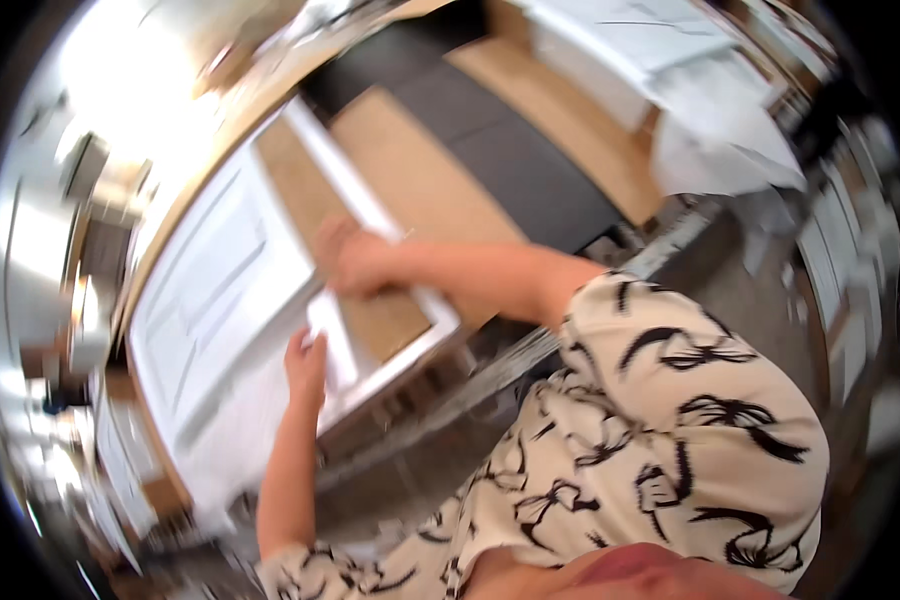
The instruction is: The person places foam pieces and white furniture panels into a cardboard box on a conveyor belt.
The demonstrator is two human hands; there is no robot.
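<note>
My right hand reaches across to the left and lies over a long brown board inside a white-edged tray or frame. Motion smears its fingers, so its grip is unclear. Lower and to the left, my left hand is beside a short white strip, touching it or very close to it; its fingertips are blurred too. A white panel with grooved lines lies left of the brown board, and whitish wrapping spreads along its near side.
Right of the frame lie a tan board, dark grey panels and another tan board. White panels with crumpled white wrapping are at the upper right. A rail edge runs along the near side.
</note>
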